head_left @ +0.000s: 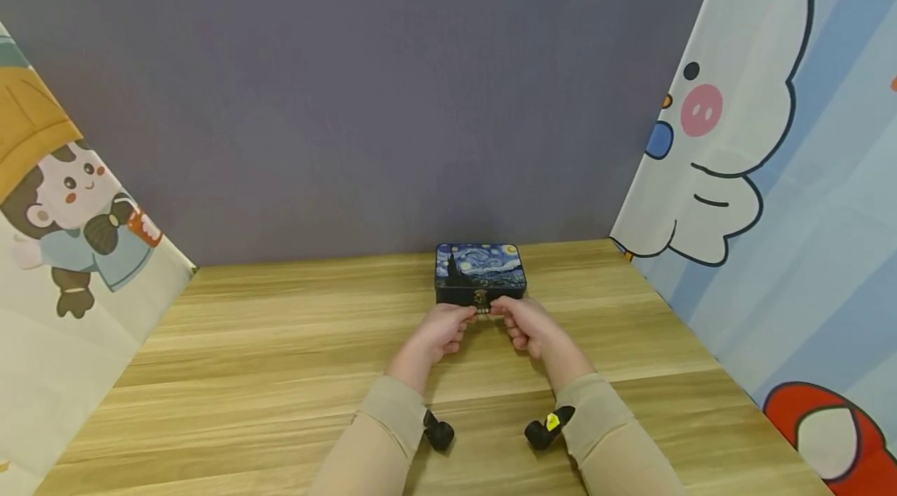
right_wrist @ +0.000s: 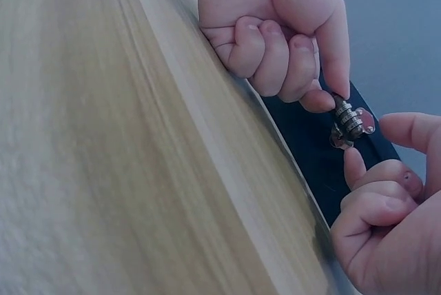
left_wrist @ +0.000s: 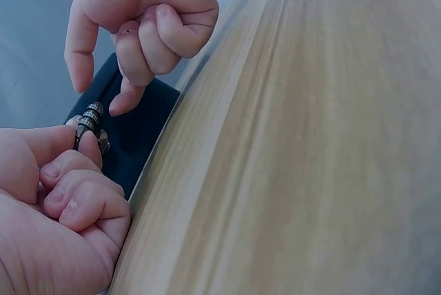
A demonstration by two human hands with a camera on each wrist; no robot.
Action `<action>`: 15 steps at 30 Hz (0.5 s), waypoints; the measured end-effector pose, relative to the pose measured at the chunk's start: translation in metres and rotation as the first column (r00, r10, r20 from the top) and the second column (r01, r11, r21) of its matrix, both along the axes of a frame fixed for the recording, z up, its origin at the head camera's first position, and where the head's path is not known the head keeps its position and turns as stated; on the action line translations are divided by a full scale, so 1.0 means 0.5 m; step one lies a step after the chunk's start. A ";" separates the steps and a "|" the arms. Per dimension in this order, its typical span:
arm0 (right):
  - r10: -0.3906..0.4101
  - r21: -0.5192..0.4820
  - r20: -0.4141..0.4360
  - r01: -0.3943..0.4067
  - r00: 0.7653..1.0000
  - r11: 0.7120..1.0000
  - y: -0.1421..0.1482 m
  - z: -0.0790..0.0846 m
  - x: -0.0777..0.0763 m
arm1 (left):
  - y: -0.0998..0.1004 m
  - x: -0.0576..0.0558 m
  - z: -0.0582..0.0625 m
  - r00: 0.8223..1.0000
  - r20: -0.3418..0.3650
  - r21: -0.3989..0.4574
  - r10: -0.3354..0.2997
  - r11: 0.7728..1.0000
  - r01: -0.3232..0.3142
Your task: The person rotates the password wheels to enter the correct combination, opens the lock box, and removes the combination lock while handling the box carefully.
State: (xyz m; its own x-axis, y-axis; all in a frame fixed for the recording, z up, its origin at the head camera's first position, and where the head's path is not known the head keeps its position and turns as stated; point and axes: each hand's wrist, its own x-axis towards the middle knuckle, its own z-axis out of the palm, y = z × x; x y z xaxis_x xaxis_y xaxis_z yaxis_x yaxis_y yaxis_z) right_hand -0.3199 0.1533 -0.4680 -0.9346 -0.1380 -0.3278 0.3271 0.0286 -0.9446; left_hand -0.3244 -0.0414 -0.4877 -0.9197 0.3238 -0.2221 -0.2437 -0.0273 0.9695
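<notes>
A small dark box (head_left: 480, 266) with a painted starry night sky on its lid stands closed near the back of the table. At its front is a metal clasp (head_left: 480, 296), with a small combination padlock (right_wrist: 348, 120) showing several number rings. My left hand (head_left: 441, 330) pinches one end of the padlock between thumb and forefinger, its other fingers curled. By the padlock's other end is my right hand (head_left: 530, 327). In the right wrist view its thumb and forefinger stand apart, off the padlock, while the remaining fingers are bent.
The box stands on a wood-grain table (head_left: 280, 356). A grey panel (head_left: 350, 91) rises behind it. Cartoon-printed sheets flank the table at the left (head_left: 77, 247) and right (head_left: 785, 262). Each sleeved wrist carries a small black camera (head_left: 439, 431).
</notes>
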 end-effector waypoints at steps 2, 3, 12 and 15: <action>0.001 0.008 0.002 -0.001 1.000 1.000 -0.001 0.000 0.001 | 0.001 -0.001 -0.002 1.000 -0.007 0.001 0.000 1.000 0.000; 0.000 0.008 0.004 0.000 1.000 1.000 -0.001 0.000 0.001 | 0.001 -0.001 -0.003 1.000 -0.009 0.002 -0.001 1.000 0.001; 0.008 0.005 -0.009 -0.008 1.000 1.000 -0.008 -0.008 0.004 | 0.002 -0.004 -0.009 1.000 -0.010 0.008 0.006 1.000 -0.006; 0.010 0.009 -0.017 -0.010 1.000 1.000 -0.011 -0.011 0.003 | 0.001 -0.005 -0.011 1.000 -0.008 0.009 0.005 1.000 -0.005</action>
State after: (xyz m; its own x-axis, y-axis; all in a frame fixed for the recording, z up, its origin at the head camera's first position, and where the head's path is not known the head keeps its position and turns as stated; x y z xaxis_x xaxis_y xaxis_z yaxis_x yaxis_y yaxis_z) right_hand -0.3182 0.1477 -0.4737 -0.9387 -0.1442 -0.3132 0.3107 0.0401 -0.9497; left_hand -0.3271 -0.0411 -0.4930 -0.9231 0.3211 -0.2115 -0.2354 -0.0371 0.9712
